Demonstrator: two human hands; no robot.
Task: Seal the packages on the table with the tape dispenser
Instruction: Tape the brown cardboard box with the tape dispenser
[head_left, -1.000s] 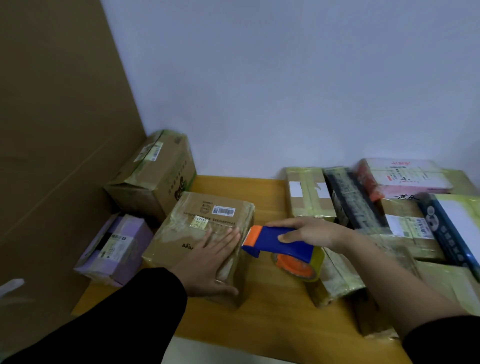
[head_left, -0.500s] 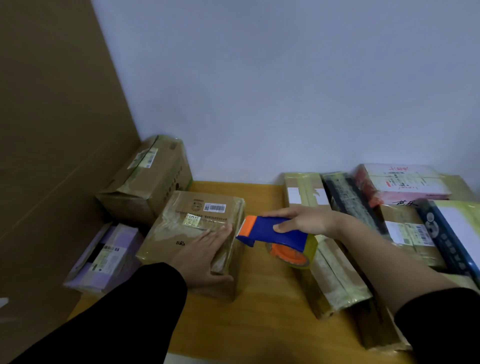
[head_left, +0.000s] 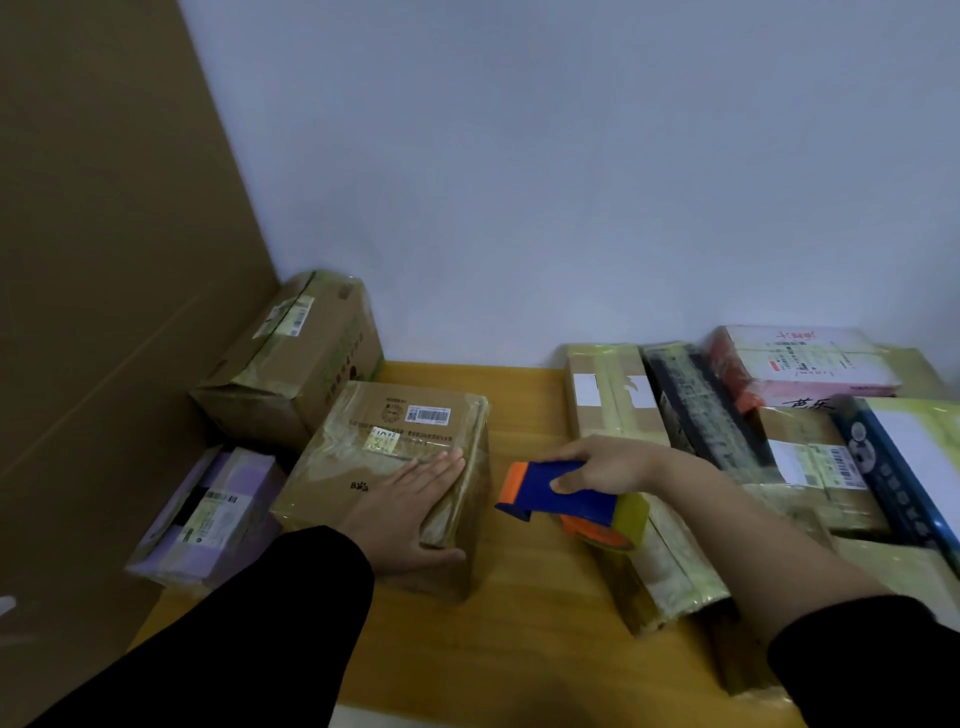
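Left hand (head_left: 410, 506) lies flat with straight fingers, pressing the top of the brown box (head_left: 395, 431) on the table (head_left: 519, 649). Right hand (head_left: 608, 462) grips the blue and orange tape dispenser (head_left: 556, 488), held just beside the box's right face and apart from it. Whether tape bridges that gap is too dim to tell. This box seems mid-sealing. Next, the dispenser's nose likely needs to meet the box and draw tape across.

pale wall (head_left: 571, 156), brown panel (head_left: 104, 234), wooden table (head_left: 519, 649)
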